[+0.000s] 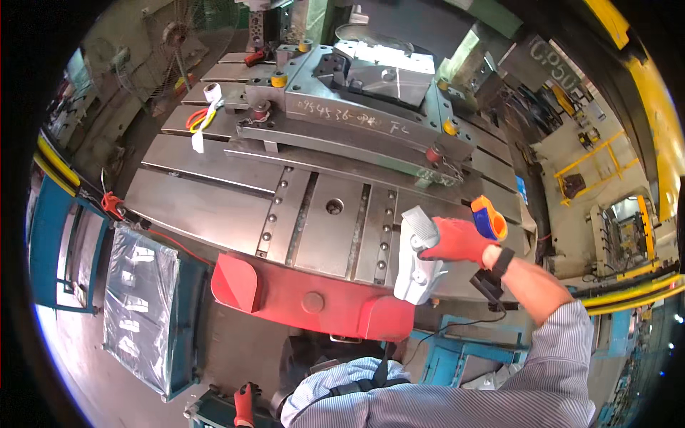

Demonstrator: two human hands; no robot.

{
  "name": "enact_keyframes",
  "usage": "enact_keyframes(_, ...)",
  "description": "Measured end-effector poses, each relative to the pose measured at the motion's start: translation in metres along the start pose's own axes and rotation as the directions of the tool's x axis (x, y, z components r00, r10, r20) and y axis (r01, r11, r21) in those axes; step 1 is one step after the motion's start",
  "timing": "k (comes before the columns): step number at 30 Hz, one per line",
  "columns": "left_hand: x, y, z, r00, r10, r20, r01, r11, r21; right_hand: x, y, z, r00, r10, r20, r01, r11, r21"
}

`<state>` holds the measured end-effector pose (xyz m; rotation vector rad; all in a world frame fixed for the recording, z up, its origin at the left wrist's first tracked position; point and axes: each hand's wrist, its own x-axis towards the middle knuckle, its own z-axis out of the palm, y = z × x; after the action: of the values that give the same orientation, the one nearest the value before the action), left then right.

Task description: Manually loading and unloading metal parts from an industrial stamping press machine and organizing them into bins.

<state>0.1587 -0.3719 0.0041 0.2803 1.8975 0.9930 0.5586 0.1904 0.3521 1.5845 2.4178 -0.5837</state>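
In my right hand [462, 241], in a red glove, is a pale silver stamped metal part [417, 267] with bends and holes. The fingers close round its right side, and the part stands over the right front of the steel press bed [332, 235]. Just beyond the wrist sits an orange and blue ring-shaped thing [489, 220]. A small black device [487, 287] with a cable is below the wrist. My left hand [244, 405], also red-gloved, is low at the left beside a dark blue-green frame. Its fingertips look dark and too small to read.
A steel die [357, 114] stands at the back of the bed. White, red and yellow strips [203, 121] lie at its left. A red guard plate [312, 299] runs along the front. Plastic-covered metal parts [135, 307] rest on a left cart. Yellow rails [635, 292] stand right.
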Motion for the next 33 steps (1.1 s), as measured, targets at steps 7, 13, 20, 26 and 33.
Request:
enact_keyframes(7,-0.056,0.06,0.029,0.991,0.027,-0.13,0.006,0.97,0.244,0.107,0.037,-0.002,0.872,0.018,0.49,-0.045,0.998,0.044)
enact_keyframes(13,-0.032,0.054,-0.018,0.975,-0.003,-0.223,0.12,0.848,0.516,0.153,0.058,0.01,0.822,0.036,0.569,-0.034,0.999,-0.014)
enact_keyframes(20,0.009,0.172,-0.051,0.914,0.396,-0.085,-0.196,0.615,0.764,0.137,0.035,0.005,0.868,-0.103,0.485,0.124,0.992,-0.011)
enact_keyframes(26,0.037,0.334,0.035,0.85,0.518,-0.1,-0.371,0.722,0.584,0.069,0.035,0.053,0.941,-0.209,-0.268,0.157,0.966,-0.205)
enact_keyframes(33,0.106,0.389,0.081,0.421,0.818,0.391,-0.763,0.086,0.641,-0.012,-0.006,0.136,0.754,0.354,-0.553,-0.358,0.928,0.106)
